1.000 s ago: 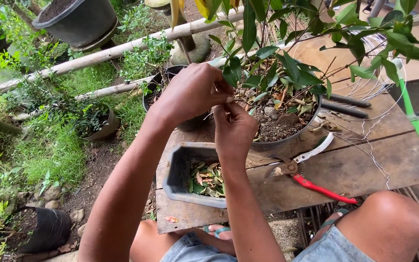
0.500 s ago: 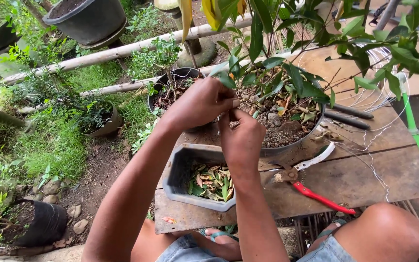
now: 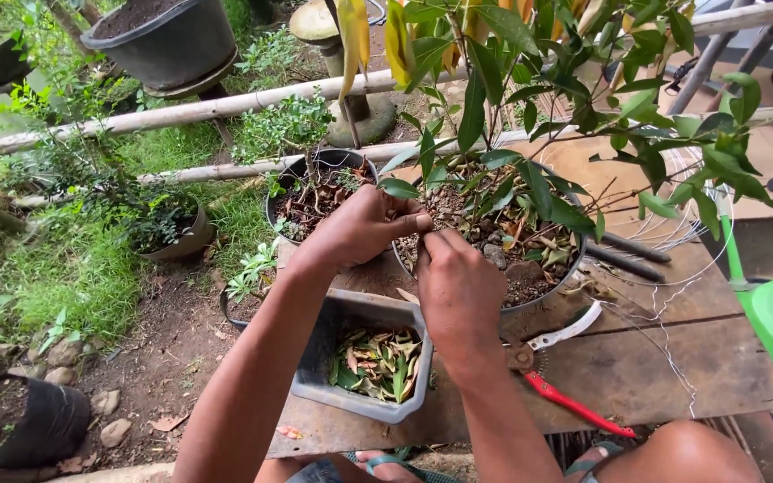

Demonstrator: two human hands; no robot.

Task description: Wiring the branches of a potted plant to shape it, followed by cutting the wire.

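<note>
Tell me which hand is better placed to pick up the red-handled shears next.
The right hand, probably. It is directly above the red-handled shears on the wooden table, while the left hand is farther away, over the potted plant.

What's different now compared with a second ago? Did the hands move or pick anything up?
Little changed. Both hands, left hand and right hand, stayed close together at the rim of the potted plant, fingers pinched. Nothing was visibly picked up or dropped. The grey tray of leaves and red-handled pruning shears lie where they were.
</note>
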